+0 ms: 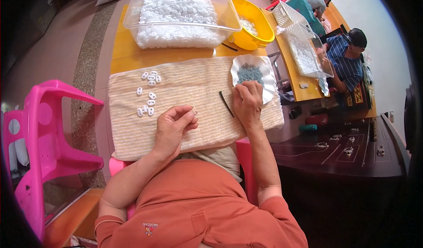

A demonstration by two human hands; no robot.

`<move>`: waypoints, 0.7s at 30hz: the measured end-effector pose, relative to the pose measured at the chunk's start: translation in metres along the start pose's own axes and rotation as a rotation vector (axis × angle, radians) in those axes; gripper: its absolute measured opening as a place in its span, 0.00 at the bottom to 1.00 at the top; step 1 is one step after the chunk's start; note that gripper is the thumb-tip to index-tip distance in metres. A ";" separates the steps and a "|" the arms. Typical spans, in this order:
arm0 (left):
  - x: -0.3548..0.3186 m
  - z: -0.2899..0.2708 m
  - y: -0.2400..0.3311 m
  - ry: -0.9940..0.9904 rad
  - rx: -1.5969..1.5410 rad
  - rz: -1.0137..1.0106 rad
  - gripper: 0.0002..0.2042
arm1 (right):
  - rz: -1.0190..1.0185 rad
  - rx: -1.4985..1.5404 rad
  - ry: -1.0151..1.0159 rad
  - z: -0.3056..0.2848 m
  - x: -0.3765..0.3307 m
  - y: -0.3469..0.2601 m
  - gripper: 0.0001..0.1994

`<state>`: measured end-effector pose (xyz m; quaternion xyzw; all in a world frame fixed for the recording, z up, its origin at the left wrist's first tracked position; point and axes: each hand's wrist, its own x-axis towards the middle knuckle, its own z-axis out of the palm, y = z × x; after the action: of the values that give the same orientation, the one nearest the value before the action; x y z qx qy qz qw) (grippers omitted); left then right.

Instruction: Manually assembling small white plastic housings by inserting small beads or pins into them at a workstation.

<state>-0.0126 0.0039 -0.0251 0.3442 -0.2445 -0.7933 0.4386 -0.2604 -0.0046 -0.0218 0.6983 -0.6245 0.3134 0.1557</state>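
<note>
My left hand [175, 122] is closed in a pinch above the middle of the towel [194, 85]. A tiny pale bit shows at its fingertips, too small to name. My right hand [248, 101] reaches to the near rim of a white wavy-edged dish [268, 89], fingers bent down and drawn together. Small blue-grey pieces [250, 72] fill the dish's middle; whatever those fingertips hold is hidden. Left of my hands lie several white oval plastic pieces with two holes each [151, 95]. A thin black strip [226, 104] rests beside my right hand.
At the table's far side stands a clear tub [132, 21] heaped with white pieces, beside a yellow basin [266, 38]. A pink chair [42, 129] is at left. To the right, a person in a striped shirt [348, 56] works at another table [304, 94]; another person sits farther back.
</note>
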 end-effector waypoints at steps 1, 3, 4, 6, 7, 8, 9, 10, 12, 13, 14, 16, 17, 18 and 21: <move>0.000 0.000 0.000 0.003 0.005 -0.006 0.08 | -0.040 -0.010 0.034 -0.002 0.000 -0.002 0.07; -0.001 0.000 0.001 0.012 0.011 -0.012 0.08 | -0.079 -0.014 0.065 -0.007 0.002 -0.009 0.07; 0.000 0.000 0.001 0.012 0.016 -0.020 0.08 | -0.104 0.022 0.098 -0.009 0.002 -0.014 0.07; 0.000 0.000 0.001 0.022 0.023 -0.031 0.08 | -0.126 0.067 0.125 -0.011 0.003 -0.023 0.07; 0.000 0.000 0.001 0.015 0.019 -0.034 0.08 | -0.092 0.180 0.135 -0.011 0.004 -0.029 0.05; 0.000 0.001 0.001 0.009 0.015 -0.036 0.08 | -0.058 0.294 0.144 -0.011 0.003 -0.035 0.04; 0.000 0.001 0.002 0.021 0.016 -0.040 0.08 | -0.053 0.303 0.137 -0.011 0.002 -0.041 0.04; 0.001 0.002 0.002 0.017 0.015 -0.045 0.08 | 0.086 0.460 0.032 -0.013 -0.001 -0.048 0.03; 0.002 0.001 0.002 0.024 0.016 -0.053 0.08 | 0.230 0.622 -0.083 -0.015 -0.005 -0.060 0.03; 0.003 0.000 0.002 -0.003 0.001 -0.046 0.07 | 0.415 0.880 -0.210 -0.015 -0.006 -0.066 0.03; 0.003 -0.002 0.001 -0.031 -0.015 -0.039 0.07 | 0.604 1.134 -0.340 -0.013 -0.007 -0.070 0.04; 0.003 0.001 0.003 -0.026 -0.026 -0.046 0.07 | 0.621 1.198 -0.408 -0.008 -0.010 -0.071 0.05; 0.003 0.002 0.004 -0.029 -0.037 -0.049 0.07 | 0.632 1.258 -0.470 -0.005 -0.011 -0.072 0.05; 0.003 0.001 0.004 -0.020 -0.037 -0.052 0.07 | 0.650 1.314 -0.447 -0.002 -0.012 -0.077 0.05; 0.004 0.000 0.003 -0.030 -0.047 -0.050 0.08 | 0.653 1.356 -0.444 0.004 -0.015 -0.080 0.05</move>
<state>-0.0121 -0.0010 -0.0242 0.3281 -0.2236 -0.8146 0.4229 -0.1826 0.0177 -0.0206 0.4683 -0.4870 0.5092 -0.5332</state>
